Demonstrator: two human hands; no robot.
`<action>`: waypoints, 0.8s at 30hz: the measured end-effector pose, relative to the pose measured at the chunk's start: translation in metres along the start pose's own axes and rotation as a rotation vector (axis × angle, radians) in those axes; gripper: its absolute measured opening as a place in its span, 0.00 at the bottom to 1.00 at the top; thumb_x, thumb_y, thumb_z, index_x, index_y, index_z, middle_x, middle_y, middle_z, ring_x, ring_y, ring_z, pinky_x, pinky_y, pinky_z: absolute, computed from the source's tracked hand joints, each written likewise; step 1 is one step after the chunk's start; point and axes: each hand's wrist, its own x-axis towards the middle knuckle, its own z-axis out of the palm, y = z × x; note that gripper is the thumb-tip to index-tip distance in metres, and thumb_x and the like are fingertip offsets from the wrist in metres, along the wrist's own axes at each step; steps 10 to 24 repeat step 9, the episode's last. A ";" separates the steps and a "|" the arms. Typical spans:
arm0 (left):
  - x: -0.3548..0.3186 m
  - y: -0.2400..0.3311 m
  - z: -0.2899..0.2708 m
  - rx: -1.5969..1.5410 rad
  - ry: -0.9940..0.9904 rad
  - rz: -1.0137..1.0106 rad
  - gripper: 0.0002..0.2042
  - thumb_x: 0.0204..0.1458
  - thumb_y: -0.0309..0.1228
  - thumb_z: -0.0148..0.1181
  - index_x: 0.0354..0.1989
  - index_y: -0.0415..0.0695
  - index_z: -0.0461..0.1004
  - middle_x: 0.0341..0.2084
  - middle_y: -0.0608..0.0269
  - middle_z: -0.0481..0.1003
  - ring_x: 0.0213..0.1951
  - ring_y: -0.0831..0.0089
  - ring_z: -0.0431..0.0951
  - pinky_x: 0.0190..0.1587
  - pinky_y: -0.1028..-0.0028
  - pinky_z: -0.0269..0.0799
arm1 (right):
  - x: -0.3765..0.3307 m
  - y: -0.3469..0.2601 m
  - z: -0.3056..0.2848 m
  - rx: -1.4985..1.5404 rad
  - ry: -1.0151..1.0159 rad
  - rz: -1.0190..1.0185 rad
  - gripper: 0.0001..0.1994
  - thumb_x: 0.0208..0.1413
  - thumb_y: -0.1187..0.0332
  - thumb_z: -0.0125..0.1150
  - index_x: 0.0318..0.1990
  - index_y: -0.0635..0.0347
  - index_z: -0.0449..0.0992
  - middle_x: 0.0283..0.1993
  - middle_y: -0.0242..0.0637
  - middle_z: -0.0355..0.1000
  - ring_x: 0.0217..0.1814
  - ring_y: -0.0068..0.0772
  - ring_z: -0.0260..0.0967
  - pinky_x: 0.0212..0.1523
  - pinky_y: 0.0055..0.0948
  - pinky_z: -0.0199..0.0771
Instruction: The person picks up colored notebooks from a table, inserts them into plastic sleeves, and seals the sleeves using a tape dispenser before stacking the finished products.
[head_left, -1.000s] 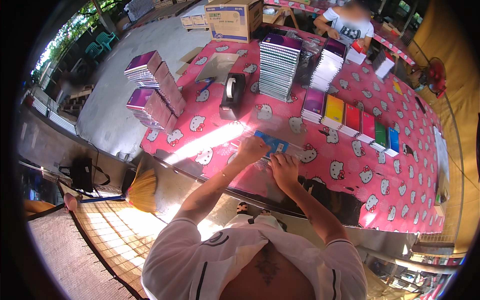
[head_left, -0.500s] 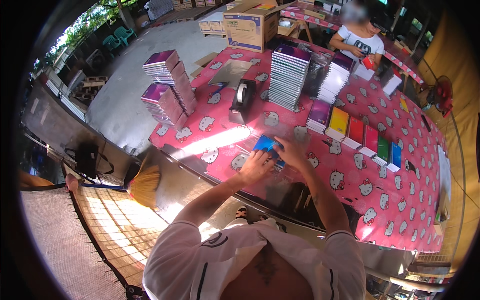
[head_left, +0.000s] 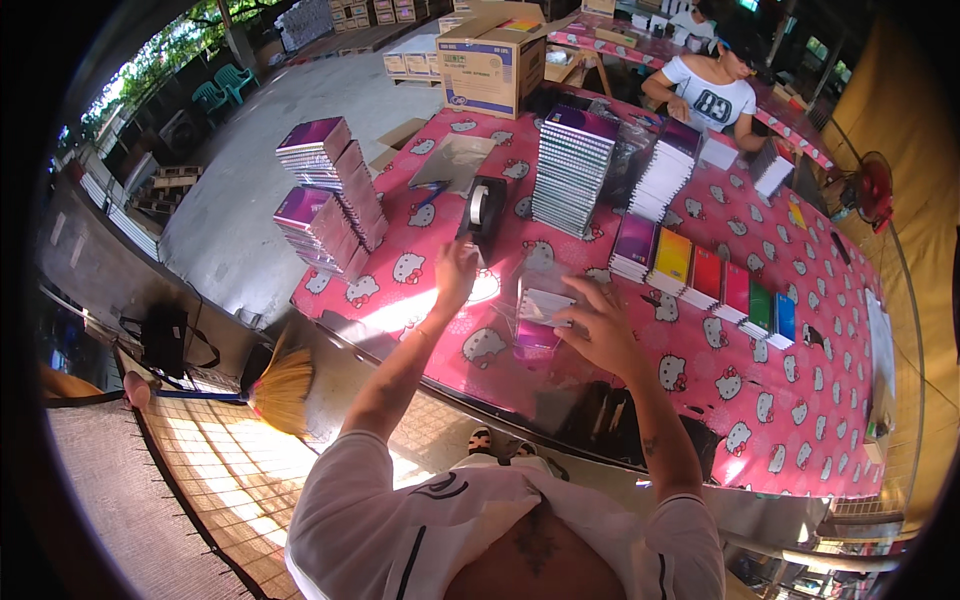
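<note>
My left hand (head_left: 456,275) is at the near end of a black tape dispenser (head_left: 482,222), its fingers pinched on a glossy clear strip that looks like tape. A notebook in a clear plastic sleeve (head_left: 541,308) lies in front of me, showing a white area and a purple strip at its near end. Over its right side hovers my right hand (head_left: 600,328), fingers apart and curved; the fingertips are at the sleeve's edge, and whether they touch it I cannot tell.
Wrapped notebook stacks (head_left: 322,205) stand left; taller spiral notebook stacks (head_left: 572,170) stand beyond the dispenser. A row of coloured notebooks (head_left: 706,282) runs to the right. A cardboard box (head_left: 482,75) sits at the far edge. Across the table a co-worker (head_left: 710,95) reaches toward another stack (head_left: 772,168).
My left hand has left the notebook and moved up to the tape dispenser. The blue cover no longer faces up. My right hand has opened slightly. The co-worker no longer holds the red notebook up.
</note>
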 end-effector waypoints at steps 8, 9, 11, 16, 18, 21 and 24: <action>0.068 -0.062 -0.002 -0.366 -0.166 -0.391 0.11 0.50 0.37 0.68 0.40 0.47 0.84 0.32 0.56 0.82 0.37 0.69 0.79 0.45 0.65 0.72 | 0.018 -0.035 0.008 -0.027 0.108 0.196 0.13 0.53 0.61 0.67 0.45 0.50 0.80 0.61 0.33 0.69 0.58 0.34 0.68 0.65 0.45 0.56; 0.054 -0.067 0.000 -0.496 -0.088 -0.437 0.13 0.50 0.40 0.69 0.42 0.49 0.84 0.33 0.57 0.82 0.37 0.69 0.79 0.46 0.61 0.72 | 0.022 -0.039 0.012 -0.079 0.113 0.201 0.12 0.53 0.60 0.68 0.44 0.48 0.80 0.61 0.33 0.68 0.58 0.34 0.68 0.65 0.45 0.56; 0.054 -0.067 0.000 -0.496 -0.088 -0.437 0.13 0.50 0.40 0.69 0.42 0.49 0.84 0.33 0.57 0.82 0.37 0.69 0.79 0.46 0.61 0.72 | 0.022 -0.039 0.012 -0.079 0.113 0.201 0.12 0.53 0.60 0.68 0.44 0.48 0.80 0.61 0.33 0.68 0.58 0.34 0.68 0.65 0.45 0.56; 0.054 -0.067 0.000 -0.496 -0.088 -0.437 0.13 0.50 0.40 0.69 0.42 0.49 0.84 0.33 0.57 0.82 0.37 0.69 0.79 0.46 0.61 0.72 | 0.022 -0.039 0.012 -0.079 0.113 0.201 0.12 0.53 0.60 0.68 0.44 0.48 0.80 0.61 0.33 0.68 0.58 0.34 0.68 0.65 0.45 0.56; 0.054 -0.067 0.000 -0.496 -0.088 -0.437 0.13 0.50 0.40 0.69 0.42 0.49 0.84 0.33 0.57 0.82 0.37 0.69 0.79 0.46 0.61 0.72 | 0.022 -0.039 0.012 -0.079 0.113 0.201 0.12 0.53 0.60 0.68 0.44 0.48 0.80 0.61 0.33 0.68 0.58 0.34 0.68 0.65 0.45 0.56; 0.054 -0.067 0.000 -0.496 -0.088 -0.437 0.13 0.50 0.40 0.69 0.42 0.49 0.84 0.33 0.57 0.82 0.37 0.69 0.79 0.46 0.61 0.72 | 0.022 -0.039 0.012 -0.079 0.113 0.201 0.12 0.53 0.60 0.68 0.44 0.48 0.80 0.61 0.33 0.68 0.58 0.34 0.68 0.65 0.45 0.56; 0.054 -0.067 0.000 -0.496 -0.088 -0.437 0.13 0.50 0.40 0.69 0.42 0.49 0.84 0.33 0.57 0.82 0.37 0.69 0.79 0.46 0.61 0.72 | 0.022 -0.039 0.012 -0.079 0.113 0.201 0.12 0.53 0.60 0.68 0.44 0.48 0.80 0.61 0.33 0.68 0.58 0.34 0.68 0.65 0.45 0.56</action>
